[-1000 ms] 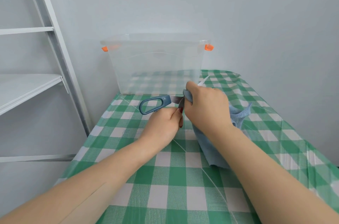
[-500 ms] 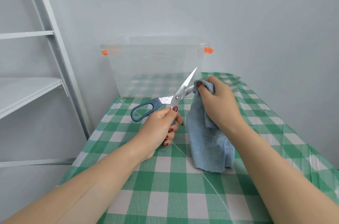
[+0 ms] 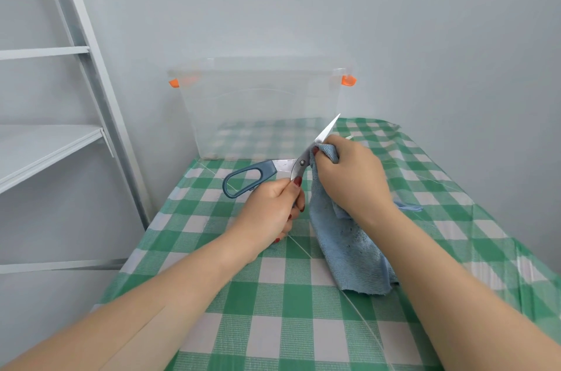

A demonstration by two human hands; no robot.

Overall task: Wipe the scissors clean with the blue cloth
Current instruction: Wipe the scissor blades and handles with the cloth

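Above a green-checked table (image 3: 297, 328), the left hand (image 3: 273, 208) grips one handle of the open scissors (image 3: 285, 164), while the right hand (image 3: 353, 177) just beside it pinches the blue cloth (image 3: 349, 244) around one blade, the cloth's tail hanging to the tabletop, and a clear plastic box (image 3: 261, 115) stands behind.

No readable text, labels, brands or numbers on anything in view.

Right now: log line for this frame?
phase: wipe | left hand: grips scissors handle | scissors: open | right hand: pinches blue cloth round one blade | cloth tail: on table
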